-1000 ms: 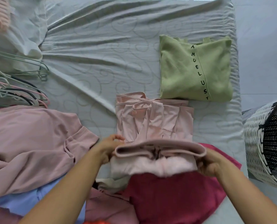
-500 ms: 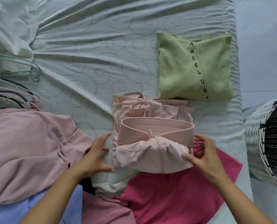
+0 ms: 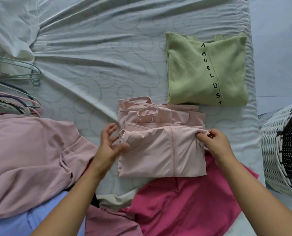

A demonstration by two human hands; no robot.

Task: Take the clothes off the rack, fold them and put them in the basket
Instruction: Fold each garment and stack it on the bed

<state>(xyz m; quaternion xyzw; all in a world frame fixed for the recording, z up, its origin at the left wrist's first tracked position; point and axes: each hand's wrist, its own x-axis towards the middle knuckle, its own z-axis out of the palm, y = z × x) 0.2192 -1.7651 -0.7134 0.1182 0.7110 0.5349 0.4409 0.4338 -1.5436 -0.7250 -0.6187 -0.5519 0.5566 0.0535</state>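
The folded pink jacket [image 3: 160, 152] lies on the bed [image 3: 94, 53] right in front of me, between my hands, its zip running down the middle. My right hand [image 3: 215, 143] pinches the jacket's upper right corner, thumb and fingers curled on a small bunch of cloth. My left hand [image 3: 107, 145] is at the jacket's left edge with fingers spread and loose, gripping nothing; the thumb seems to touch the cloth, though I cannot tell for sure.

The jacket's far half rests on another pale pink folded piece [image 3: 158, 113] that sticks out beyond it. Just past that, nearly touching, lies the folded green sweater [image 3: 201, 70] with black letters down its front, close to the bed's right edge.

The jacket's near edge overlaps a magenta garment [image 3: 184, 205] spread toward me. On my left lies a heap: a dusty pink top [image 3: 27, 159] over a light blue piece [image 3: 14, 225], with a cream scrap [image 3: 114, 200] between the heap and the magenta garment. Hangers [image 3: 17, 94] are piled at the far left.

The basket [image 3: 278, 150], white weave with a dark dotted lining, stands off the bed to the right, near my right hand. Bare sheet lies open beyond my left hand, across the bed's middle and far side.
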